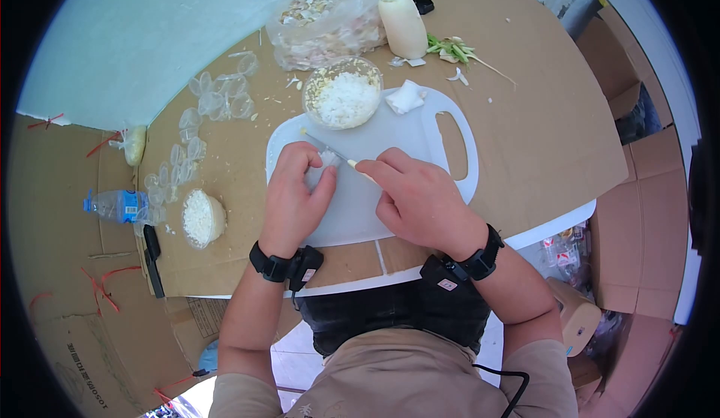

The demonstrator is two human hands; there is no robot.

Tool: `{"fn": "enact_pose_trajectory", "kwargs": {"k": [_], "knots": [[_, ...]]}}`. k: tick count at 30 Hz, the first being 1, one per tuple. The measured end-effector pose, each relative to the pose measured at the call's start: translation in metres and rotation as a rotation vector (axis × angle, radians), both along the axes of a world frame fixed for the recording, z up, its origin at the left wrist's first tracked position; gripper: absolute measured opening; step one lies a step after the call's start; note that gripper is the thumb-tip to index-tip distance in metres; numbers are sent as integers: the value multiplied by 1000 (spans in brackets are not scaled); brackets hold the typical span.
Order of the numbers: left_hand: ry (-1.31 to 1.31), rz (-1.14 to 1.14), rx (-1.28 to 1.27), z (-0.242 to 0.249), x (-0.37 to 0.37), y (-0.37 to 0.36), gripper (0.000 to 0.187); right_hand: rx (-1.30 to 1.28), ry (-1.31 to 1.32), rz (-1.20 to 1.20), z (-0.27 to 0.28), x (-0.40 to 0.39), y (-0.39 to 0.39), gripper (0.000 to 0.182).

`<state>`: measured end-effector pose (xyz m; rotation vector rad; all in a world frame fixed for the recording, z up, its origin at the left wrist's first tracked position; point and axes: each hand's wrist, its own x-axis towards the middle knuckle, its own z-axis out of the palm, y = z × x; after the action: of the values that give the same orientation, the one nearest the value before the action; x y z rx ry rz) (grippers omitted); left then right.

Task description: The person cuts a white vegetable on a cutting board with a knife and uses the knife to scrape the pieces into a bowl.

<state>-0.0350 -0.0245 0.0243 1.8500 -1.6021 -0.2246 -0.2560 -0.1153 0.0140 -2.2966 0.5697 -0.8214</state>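
Note:
On the white cutting board, my left hand is curled, its fingertips closed on a small white radish piece. My right hand grips a small knife with a pale handle; its blade points up and left across that piece. Just behind the hands, a clear bowl of finely chopped white bits stands at the board's back edge. A white radish chunk rests to the bowl's right. Farther back stands a large peeled white radish with a cut top.
A plastic bag of peelings is at the back, with green stalks to its right. Clear plastic cups spread along the left, near a tub of white bits, a water bottle and a black-handled object. Cardboard covers the table.

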Motion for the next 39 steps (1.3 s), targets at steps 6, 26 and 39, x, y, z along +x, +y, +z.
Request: {"fn": "enact_pose_trajectory", "kwargs": {"k": [6,26,39], "knots": [[-34,-25,-52,-1,-2,-3,20,1,-12,-7,0,-1,1,46],[55,117,-10,9,27,29,10,24,-25,-21,2,-1,0,46],[-82,80,224,28,16,55,26,16,-6,-26,-1,0,0,43]]}}
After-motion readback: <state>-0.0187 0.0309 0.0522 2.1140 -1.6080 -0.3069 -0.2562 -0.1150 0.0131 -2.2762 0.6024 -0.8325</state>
